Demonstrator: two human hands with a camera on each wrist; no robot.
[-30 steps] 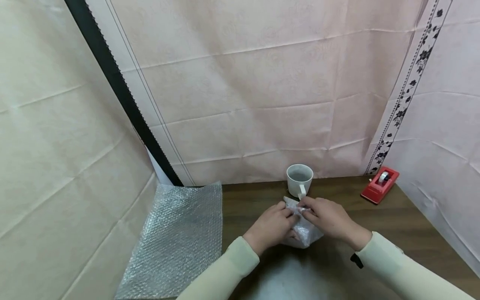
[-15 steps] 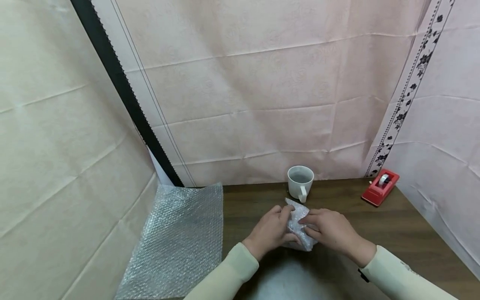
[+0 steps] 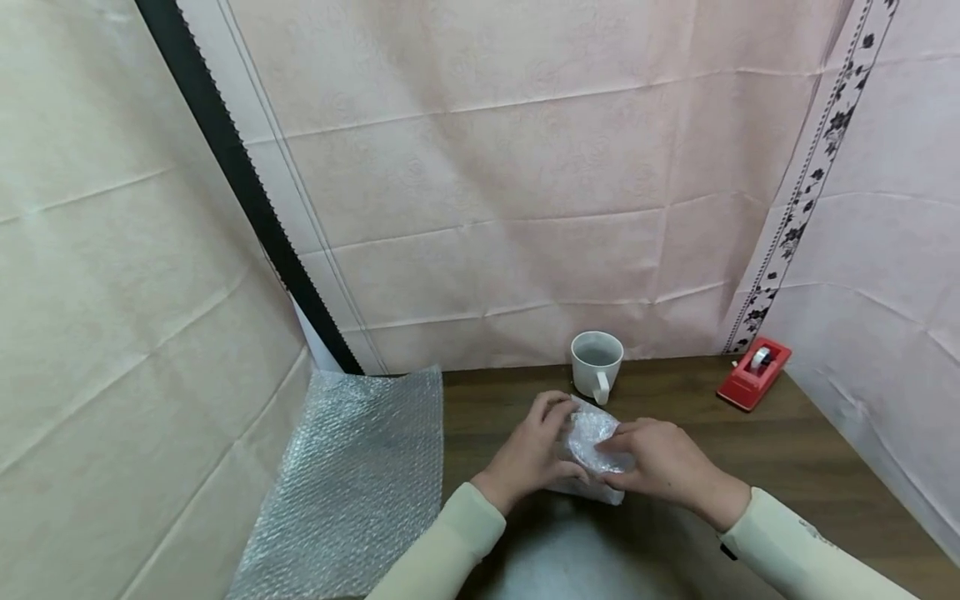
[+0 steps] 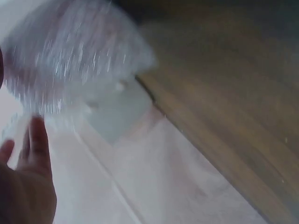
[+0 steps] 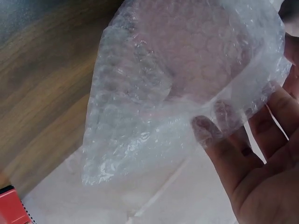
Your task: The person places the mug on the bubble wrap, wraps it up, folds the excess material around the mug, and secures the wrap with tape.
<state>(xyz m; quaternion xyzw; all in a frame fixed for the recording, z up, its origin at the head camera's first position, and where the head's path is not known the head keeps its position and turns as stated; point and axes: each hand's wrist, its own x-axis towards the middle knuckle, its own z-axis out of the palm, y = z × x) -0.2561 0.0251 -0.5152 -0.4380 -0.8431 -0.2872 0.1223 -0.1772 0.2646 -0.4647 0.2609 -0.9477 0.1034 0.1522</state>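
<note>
Between the two hands is a bubble-wrapped bundle (image 3: 590, 440), clear wrap folded over something rounded and pinkish whose kind is hidden. My left hand (image 3: 528, 454) holds its left side, thumb at the near edge and fingers at the far edge. On the right side, my right hand (image 3: 663, 467) grips the wrap. In the right wrist view, the right hand (image 5: 261, 163) has fingertips on the folded bubble wrap (image 5: 135, 116). The blurred left wrist view shows the left hand (image 4: 30, 172) at the edge of the wrap (image 4: 84, 51).
A white mug (image 3: 597, 365) stands just behind the bundle, handle toward me. A bubble wrap sheet (image 3: 360, 483) lies flat at the left of the wooden table (image 3: 810, 467). A red tape dispenser (image 3: 752, 375) sits at the back right. Cloth walls (image 3: 525, 208) enclose the table.
The left fingers have spread toward the far edge of the bundle, and the right hand has shifted slightly nearer. The bundle has turned, showing a smooth rounded top. Mug and tape dispenser stay put.
</note>
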